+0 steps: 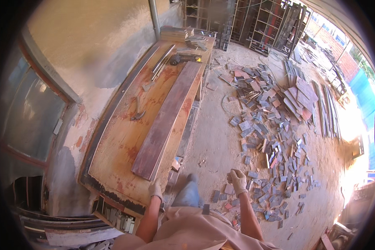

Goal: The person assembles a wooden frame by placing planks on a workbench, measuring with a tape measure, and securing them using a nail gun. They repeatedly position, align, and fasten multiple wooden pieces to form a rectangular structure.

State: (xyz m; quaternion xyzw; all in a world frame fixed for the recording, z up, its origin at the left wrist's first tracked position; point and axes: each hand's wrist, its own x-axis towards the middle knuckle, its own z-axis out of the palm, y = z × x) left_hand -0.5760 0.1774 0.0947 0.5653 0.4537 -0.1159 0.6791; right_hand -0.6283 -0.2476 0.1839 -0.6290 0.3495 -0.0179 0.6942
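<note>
A long reddish-brown plank [167, 121] lies lengthwise on a wooden workbench [112, 156]. My left hand [155, 189], in a pale glove, is at the plank's near right corner. Its fingertips are too small to make out, and I cannot tell whether they touch or grip the plank. Out to the right, over the floor, my right hand [238, 181] is raised in a matching glove. Its fingers are curled in, and nothing shows in them. On the bench, left of the plank, lies a claw hammer [138, 110].
A dark power tool [183, 58] and thin strips [162, 61] lie at the bench's far end, near stacked boards [173, 34]. Many small wood offcuts [275, 162] are scattered over the floor to the right. Larger panels [302, 98] lie beyond. A wall [100, 54] borders the bench's left side.
</note>
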